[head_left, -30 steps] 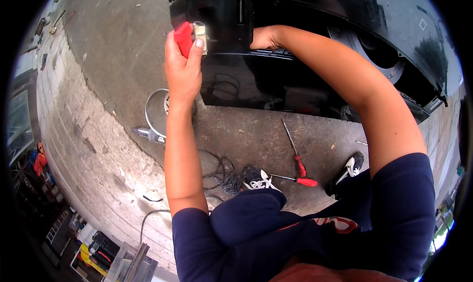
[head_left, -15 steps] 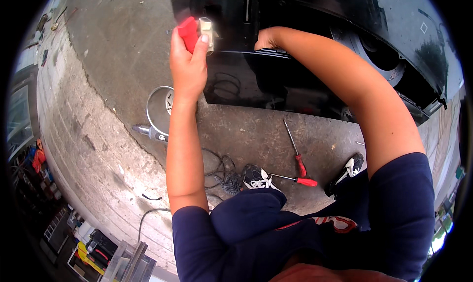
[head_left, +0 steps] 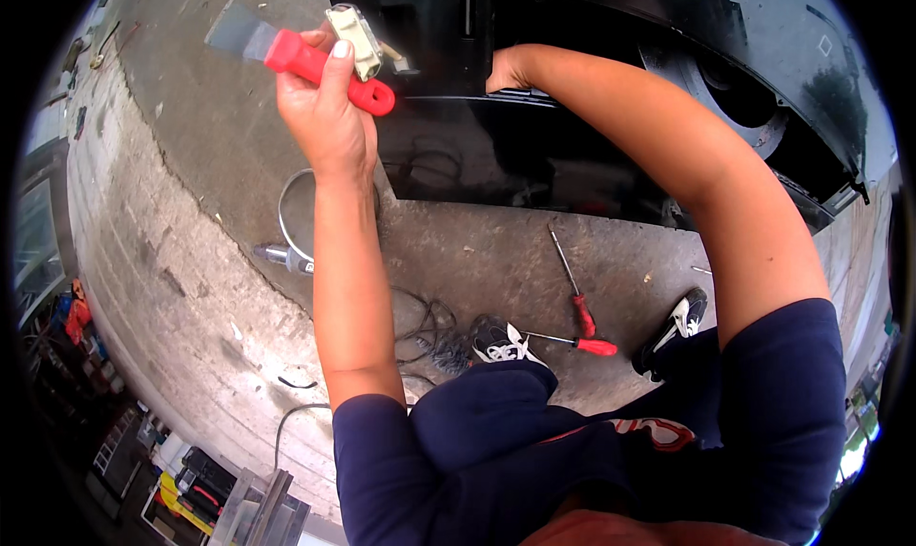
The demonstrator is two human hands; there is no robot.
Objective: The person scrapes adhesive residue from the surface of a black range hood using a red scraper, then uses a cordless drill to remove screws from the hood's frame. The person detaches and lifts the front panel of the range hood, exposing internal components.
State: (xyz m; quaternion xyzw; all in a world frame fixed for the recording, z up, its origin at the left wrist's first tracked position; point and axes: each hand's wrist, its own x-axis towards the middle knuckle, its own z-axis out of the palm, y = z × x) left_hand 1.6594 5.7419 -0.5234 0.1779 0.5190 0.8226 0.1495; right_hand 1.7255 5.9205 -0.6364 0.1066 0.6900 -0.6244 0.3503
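Note:
My left hand point(head_left: 329, 126) is closed around the red handle of a putty knife point(head_left: 298, 54), whose wide metal blade points to the far left. Along with it, the thumb presses a cream plastic block point(head_left: 353, 40) against the fingers. Just right of the block, a small pale connector-like piece point(head_left: 401, 63) shows against a glossy black cabinet point(head_left: 553, 155). My right hand point(head_left: 508, 67) reaches into the cabinet's opening. Its fingers are hidden behind the black edge, so what they touch cannot be seen.
Inside the cabinet is a round grey part point(head_left: 701, 88). Two red-handled screwdrivers point(head_left: 584, 315) lie on the concrete by my shoes. Left of the cabinet are a metal ring point(head_left: 282, 212), a grey power tool point(head_left: 277, 253) and a dark cable point(head_left: 434, 326). Tools fill a box point(head_left: 181, 498) lower left.
My left hand has moved left with the putty knife and cream block. The blade has swung from pointing away to pointing left. My right arm has barely shifted.

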